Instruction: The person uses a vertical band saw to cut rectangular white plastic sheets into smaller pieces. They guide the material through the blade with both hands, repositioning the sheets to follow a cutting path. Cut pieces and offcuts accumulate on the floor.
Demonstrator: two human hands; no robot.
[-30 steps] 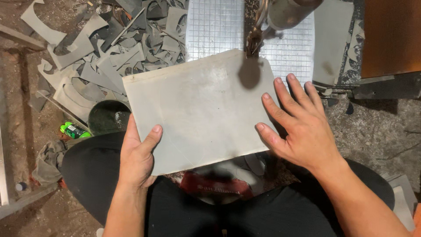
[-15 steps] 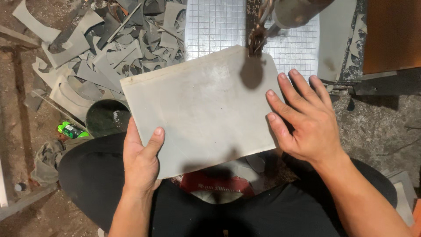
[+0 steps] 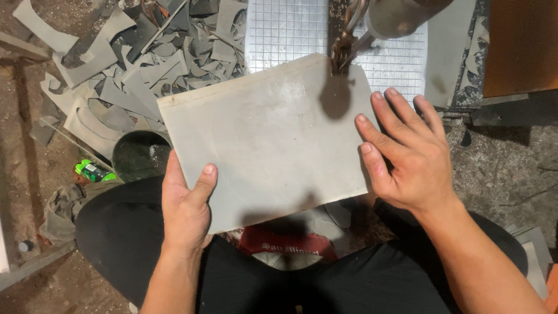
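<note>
Two bare hands on one grey rectangular sheet [image 3: 267,145], seen from above; person seated, dark trousers filling the bottom of the view.

Far left: dirt floor [image 3: 23,145], a crumpled rag [image 3: 64,203], a green bottle [image 3: 94,171] lying on its side. Just beside the bottle, a dark round bucket [image 3: 136,154], partly under the sheet's near-left corner. Behind these, a heap of grey offcuts [image 3: 133,64], curved and angular scraps piled loosely.

Left hand [image 3: 186,206]: grips the sheet's near-left edge, thumb on top pointing up the sheet, fingers wrapped beneath and out of sight.

Sheet: flat face up, dusty, pale smudges. Long axis runs left to right, tilted, with the right end farther from the body than the left. Far long edge faces the machine; near long edge lies over the lap. Far-right part rests on a gridded surface [image 3: 285,29] with a fine square pattern.

At the far edge, right of centre, a narrow rusty blade [image 3: 340,55] meets the sheet's edge, hanging from a metal cylinder housing [image 3: 401,14]; its shadow falls as a dark round patch on the sheet.

Right hand [image 3: 407,157]: laid flat, palm down, fingers spread and open, pressing on the sheet's right end, fingertips pointing away toward the gridded surface.

Far right: an orange-brown panel [image 3: 523,46], rough grey ground below it.
</note>
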